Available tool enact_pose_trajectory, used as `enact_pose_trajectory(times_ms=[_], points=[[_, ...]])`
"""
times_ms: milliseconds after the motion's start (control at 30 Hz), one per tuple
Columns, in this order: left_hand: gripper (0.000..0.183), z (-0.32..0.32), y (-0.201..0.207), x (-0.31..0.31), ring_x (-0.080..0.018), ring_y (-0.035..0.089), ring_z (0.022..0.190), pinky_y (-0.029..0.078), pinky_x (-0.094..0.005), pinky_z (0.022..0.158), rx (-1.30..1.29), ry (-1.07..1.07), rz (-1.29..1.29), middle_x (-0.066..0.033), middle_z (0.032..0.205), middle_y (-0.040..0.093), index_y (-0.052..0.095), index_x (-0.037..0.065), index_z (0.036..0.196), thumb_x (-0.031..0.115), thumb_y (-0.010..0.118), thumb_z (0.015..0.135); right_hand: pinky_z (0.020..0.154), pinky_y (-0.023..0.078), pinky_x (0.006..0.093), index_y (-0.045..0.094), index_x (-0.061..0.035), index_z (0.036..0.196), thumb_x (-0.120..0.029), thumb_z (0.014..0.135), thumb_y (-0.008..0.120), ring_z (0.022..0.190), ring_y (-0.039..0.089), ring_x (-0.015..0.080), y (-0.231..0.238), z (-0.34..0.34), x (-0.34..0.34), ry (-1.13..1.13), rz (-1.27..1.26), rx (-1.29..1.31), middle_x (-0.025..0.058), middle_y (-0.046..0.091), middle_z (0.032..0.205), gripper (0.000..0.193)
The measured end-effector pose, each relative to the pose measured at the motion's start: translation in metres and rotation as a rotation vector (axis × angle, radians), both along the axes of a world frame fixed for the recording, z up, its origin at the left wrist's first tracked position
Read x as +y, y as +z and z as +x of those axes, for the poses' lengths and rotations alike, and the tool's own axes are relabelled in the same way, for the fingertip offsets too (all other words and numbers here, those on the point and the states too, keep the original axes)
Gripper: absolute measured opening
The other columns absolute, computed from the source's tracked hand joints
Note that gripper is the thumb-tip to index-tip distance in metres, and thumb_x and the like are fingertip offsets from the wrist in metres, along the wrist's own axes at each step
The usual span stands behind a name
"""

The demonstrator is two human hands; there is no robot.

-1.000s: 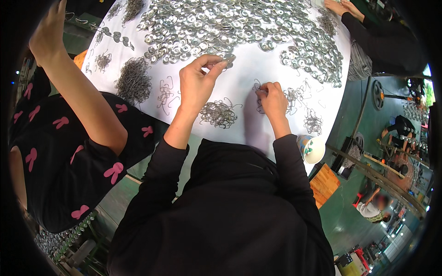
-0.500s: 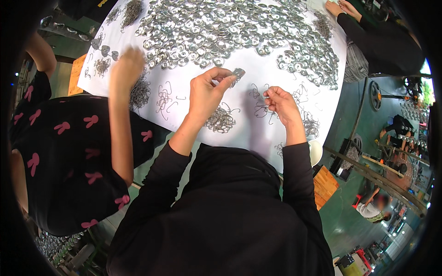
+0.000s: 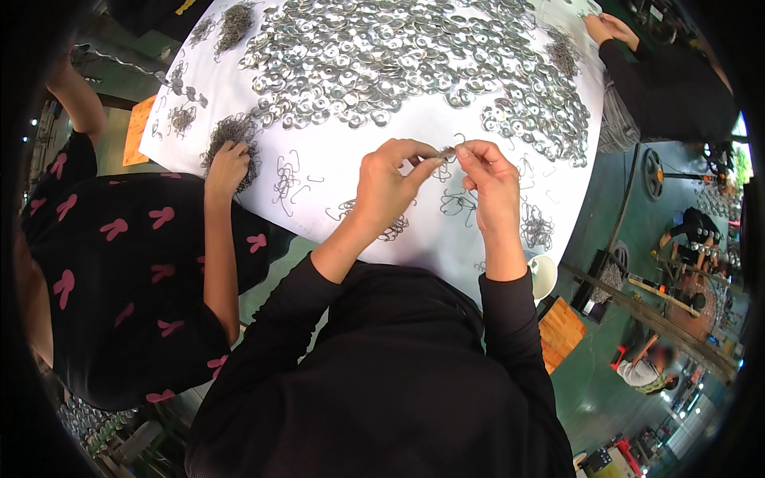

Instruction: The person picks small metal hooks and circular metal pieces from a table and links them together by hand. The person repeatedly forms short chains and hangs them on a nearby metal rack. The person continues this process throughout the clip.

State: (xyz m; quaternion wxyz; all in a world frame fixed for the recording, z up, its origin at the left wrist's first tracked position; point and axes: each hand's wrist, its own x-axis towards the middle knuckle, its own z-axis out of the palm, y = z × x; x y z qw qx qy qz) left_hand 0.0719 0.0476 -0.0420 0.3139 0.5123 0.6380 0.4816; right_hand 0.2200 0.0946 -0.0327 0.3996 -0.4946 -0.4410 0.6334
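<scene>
My left hand (image 3: 389, 182) is closed in a pinch on a small shiny metal disc (image 3: 445, 153), seen nearly edge-on and partly covered by the fingers. Against it my right hand (image 3: 496, 185) pinches a thin bent wire hook (image 3: 460, 137), whose curved end sticks up between the two hands. The fingertips of both hands almost touch over the white tabletop. Loose wire hooks (image 3: 457, 205) lie just below them, and another small pile of hooks (image 3: 394, 230) is half hidden under my left wrist.
A broad heap of round metal discs (image 3: 358, 68) covers the table's far side. At left, a co-worker's hand (image 3: 231, 163) rests on a dense hook pile (image 3: 239, 131); another person's hands (image 3: 610, 30) are at the far right. A white cup (image 3: 543, 277) stands beside my right forearm.
My left hand has moved right and slightly down with the disc, and my right hand has come up to meet it. The co-worker's hand at left has lowered onto the hook pile.
</scene>
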Motion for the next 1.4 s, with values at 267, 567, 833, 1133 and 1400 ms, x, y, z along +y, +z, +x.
enact_pose_trajectory(times_ms=[267,567,833,1133,1400], points=[[0.011,-0.018,-0.033,0.029,-0.0195,0.061,0.074,0.047,-0.0299,0.067,0.144,0.022,0.123,-0.0086,0.085,0.068,0.069,0.005,0.089,0.012,0.064,0.083,0.055,0.038,0.0189,0.064,-0.0024,0.083,-0.005,0.08,0.067,0.073,0.049,0.0052,-0.001,0.001,-0.003,-0.096,0.341,-0.147,0.0009,0.052,0.093,0.005],[0.031,-0.056,-0.107,0.134,-0.0298,0.056,0.093,0.043,-0.0473,0.077,0.737,0.226,-0.186,-0.0087,0.095,0.061,0.064,0.006,0.087,0.032,0.073,0.073,0.055,0.037,0.0172,0.064,-0.0037,0.084,-0.005,0.08,0.068,0.069,0.045,0.0044,0.002,0.014,-0.003,-0.145,0.365,-0.125,0.0006,0.05,0.092,0.007],[0.025,-0.05,-0.101,0.14,-0.0269,0.063,0.081,0.05,-0.0381,0.072,0.279,0.106,-0.299,-0.0085,0.085,0.067,0.066,0.007,0.087,0.024,0.075,0.071,0.055,0.037,0.0186,0.065,-0.0051,0.083,-0.005,0.078,0.069,0.07,0.049,0.0069,0.002,0.012,-0.005,-0.147,0.391,-0.17,0.001,0.051,0.089,0.006],[0.011,-0.01,-0.004,0.046,-0.0079,0.06,0.073,0.048,-0.0222,0.064,-0.497,-0.098,-0.132,-0.0052,0.081,0.065,0.062,-0.001,0.09,0.006,0.066,0.083,0.054,0.035,0.0212,0.066,-0.0069,0.082,-0.01,0.077,0.069,0.072,0.049,0.0081,-0.01,-0.006,-0.004,-0.151,0.447,-0.25,0.0011,0.051,0.087,0.007],[0.012,-0.009,0.016,0.024,-0.0072,0.059,0.07,0.047,-0.0203,0.061,-0.415,-0.096,-0.055,-0.0049,0.079,0.065,0.062,-0.002,0.09,0.006,0.067,0.082,0.055,0.038,0.0217,0.066,-0.006,0.086,-0.012,0.079,0.069,0.07,0.053,0.0092,-0.012,-0.01,-0.008,-0.087,0.422,-0.302,0.0019,0.055,0.088,0.009]])
